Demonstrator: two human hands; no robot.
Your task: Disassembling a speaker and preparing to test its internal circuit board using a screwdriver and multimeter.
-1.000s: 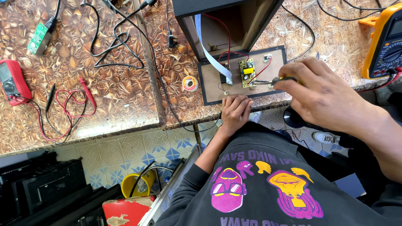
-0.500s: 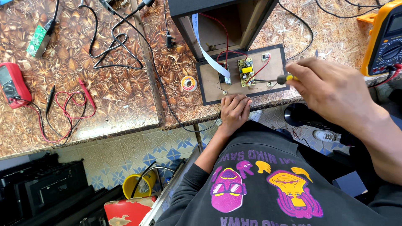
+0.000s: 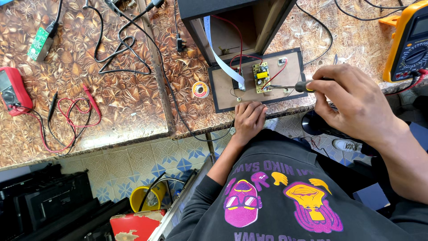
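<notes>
Looking down from the head view, the right hand [image 3: 356,100] holds a thin tool with a yellow and black handle [image 3: 298,86]. Its grip is pinched shut on the handle, and the metal tip points toward 9 o'clock at a small green and yellow circuit board [image 3: 261,77]. That little board sits on a flat brown panel with a dark edge [image 3: 292,73], which lies at the front edge of the tabletop [image 3: 133,102]. Red wires run from the board up toward 12 o'clock.

The left hand [image 3: 248,118] rests at the 6 o'clock edge of the panel. Its fingers are bent together and press on the panel's rim, holding nothing.

At 12 o'clock from the panel stands an open dark box [image 3: 240,22]. Inside it you can see red wires, and a flat pale ribbon cable [image 3: 220,60] comes out of it down to the panel.

Just beside the panel, at 9 o'clock, lies a small spool of solder wire [image 3: 200,89]. Black cables [image 3: 120,49] curl farther toward 10 o'clock. A red meter [image 3: 12,91] with red and black leads lies far at 9 o'clock, and a small green board [image 3: 39,43] is above it. A yellow meter [image 3: 412,42] sits at 2 o'clock. Below the tabletop, a yellow bucket [image 3: 145,198] stands on the floor.
</notes>
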